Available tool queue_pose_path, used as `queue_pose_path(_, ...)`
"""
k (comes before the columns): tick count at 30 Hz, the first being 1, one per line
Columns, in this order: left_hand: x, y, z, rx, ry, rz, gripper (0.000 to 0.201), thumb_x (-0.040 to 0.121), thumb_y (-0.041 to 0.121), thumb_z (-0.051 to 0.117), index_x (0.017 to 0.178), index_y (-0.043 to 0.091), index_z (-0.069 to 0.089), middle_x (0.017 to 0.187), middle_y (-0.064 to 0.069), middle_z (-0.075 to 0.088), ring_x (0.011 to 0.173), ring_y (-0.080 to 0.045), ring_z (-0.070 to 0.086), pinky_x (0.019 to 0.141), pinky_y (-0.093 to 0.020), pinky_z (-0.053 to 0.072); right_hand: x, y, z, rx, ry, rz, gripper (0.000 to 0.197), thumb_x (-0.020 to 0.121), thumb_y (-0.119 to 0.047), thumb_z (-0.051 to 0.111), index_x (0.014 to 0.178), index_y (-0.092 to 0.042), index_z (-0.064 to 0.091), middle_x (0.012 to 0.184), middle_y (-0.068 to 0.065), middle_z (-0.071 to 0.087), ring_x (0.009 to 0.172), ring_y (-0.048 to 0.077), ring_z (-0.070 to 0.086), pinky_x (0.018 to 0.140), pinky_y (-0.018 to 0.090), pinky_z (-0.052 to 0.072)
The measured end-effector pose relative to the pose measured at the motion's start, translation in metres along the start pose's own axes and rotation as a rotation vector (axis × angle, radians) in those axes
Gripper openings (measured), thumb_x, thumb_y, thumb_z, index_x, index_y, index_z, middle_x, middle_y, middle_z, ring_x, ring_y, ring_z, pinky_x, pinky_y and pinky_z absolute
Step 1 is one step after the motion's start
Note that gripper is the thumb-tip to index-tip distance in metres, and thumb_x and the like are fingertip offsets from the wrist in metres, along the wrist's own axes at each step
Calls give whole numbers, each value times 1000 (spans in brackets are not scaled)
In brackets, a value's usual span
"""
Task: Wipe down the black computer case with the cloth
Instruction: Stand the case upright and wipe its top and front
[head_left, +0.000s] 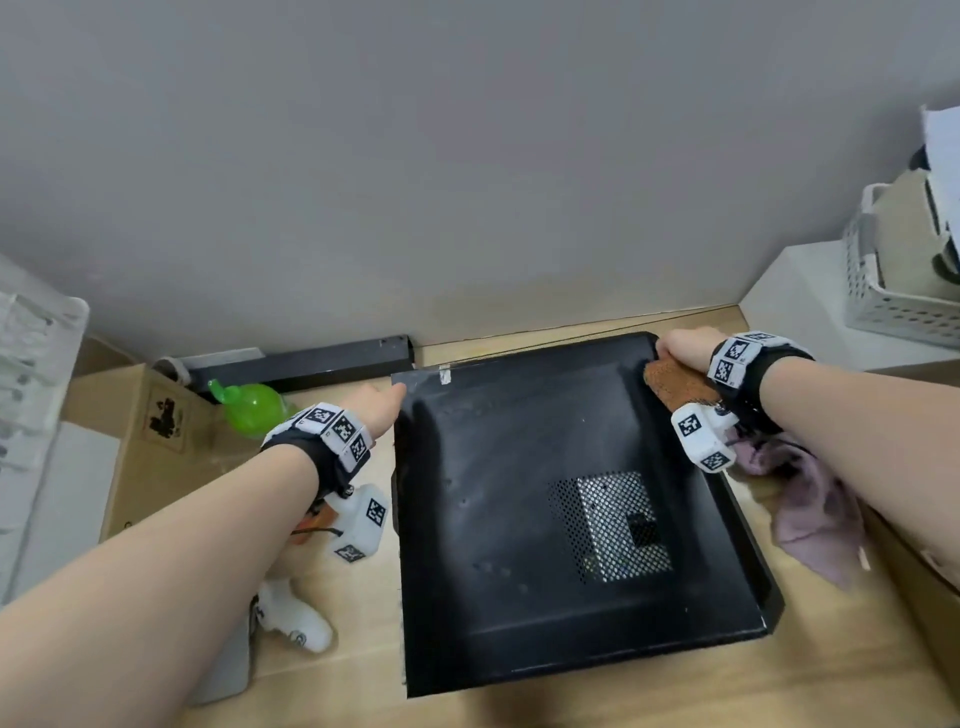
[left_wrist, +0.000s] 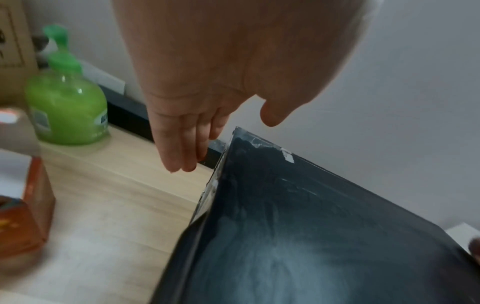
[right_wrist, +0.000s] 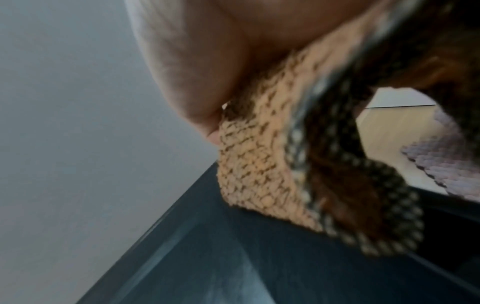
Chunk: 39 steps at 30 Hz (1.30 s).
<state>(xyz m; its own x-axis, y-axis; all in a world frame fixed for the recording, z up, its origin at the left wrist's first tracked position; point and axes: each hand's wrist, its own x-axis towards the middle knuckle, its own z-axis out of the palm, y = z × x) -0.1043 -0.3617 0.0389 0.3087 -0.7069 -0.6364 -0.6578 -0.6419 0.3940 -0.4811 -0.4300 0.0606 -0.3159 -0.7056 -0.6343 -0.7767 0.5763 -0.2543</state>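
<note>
The black computer case (head_left: 519, 519) lies flat on a light wooden desk, its mesh vent facing up. My right hand (head_left: 680, 345) sits at the case's far right corner and holds an orange knitted cloth (head_left: 672, 387) against the top panel. In the right wrist view the cloth (right_wrist: 259, 164) hangs from under my palm (right_wrist: 207, 82) over the case's far edge (right_wrist: 233, 267). My left hand (head_left: 384, 402) is at the far left corner. Its fingers (left_wrist: 182, 148) are straight and point down beside the case (left_wrist: 311, 236), holding nothing.
A green soap bottle (head_left: 254, 410) stands left of the case by a cardboard box (head_left: 150, 431). A purple cloth (head_left: 810, 504) lies crumpled to the right. A white perforated basket (head_left: 893, 280) sits on a shelf at far right. The grey wall is close behind.
</note>
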Motion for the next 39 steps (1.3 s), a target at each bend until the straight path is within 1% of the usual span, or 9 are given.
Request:
queue_pose_path(4,7,11,4,-122,-45,-60,61,101,54,29,124,5,57,117,-20,63,104,-35,65,93,-44,52,12,-12,4,-82,-29,-23,1,80,-12,55,80,-13,56,81,12,56,61,24,45,53,25,32)
queue_pose_path(10,15,26,13,-311,-30,-120,78,91,63,39,140,3,50,142,-21,53,130,-38,51,113,-49,36,25,-15,2,-43,-32,-63,10,68,-25,57,76,-18,58,73,9,53,58,22,42,54,27,32)
queue_pose_path(13,11,33,12,-341,-4,-103,67,89,60,40,126,8,61,135,-20,55,123,-37,53,111,-51,37,20,-15,4,24,-12,-45,3,77,-19,57,76,-18,55,72,9,51,59,23,40,57,28,32)
queue_pose_path(17,30,24,11,-365,4,-136,94,55,76,43,121,12,65,126,-19,64,114,-40,61,106,-55,41,15,-12,5,171,38,13,10,78,-17,61,86,-12,57,76,8,53,57,20,42,51,25,31)
queue_pose_path(19,16,27,7,-379,22,-152,96,51,75,42,119,10,64,119,-19,65,110,-40,61,104,-52,43,9,-10,3,213,34,26,14,78,-18,62,89,-11,59,88,11,56,59,20,44,51,25,31)
queue_pose_path(27,-49,45,-35,-481,205,-51,74,50,71,41,105,28,65,120,-13,59,111,-37,55,105,-52,41,-41,-11,-30,360,107,-118,32,73,-34,65,88,-6,62,76,8,55,63,22,50,55,27,35)
queue_pose_path(32,-114,59,-67,-489,343,49,55,75,61,38,109,24,62,109,-12,53,99,-34,51,99,-45,44,-83,-11,-49,522,211,-281,25,64,-32,65,73,-9,61,68,7,56,62,26,51,59,30,39)
queue_pose_path(35,-141,50,-78,-524,411,69,59,64,65,37,97,24,63,112,-14,58,101,-37,57,101,-52,45,-108,-2,-51,601,284,-377,18,61,-29,65,58,-12,58,56,3,50,58,26,46,58,31,38)
queue_pose_path(39,-173,31,-75,-579,513,118,42,76,54,41,76,17,60,103,-21,58,101,-40,58,98,-52,48,-134,23,-42,667,312,-485,16,62,-25,62,51,-14,58,50,-1,47,56,22,43,56,28,38)
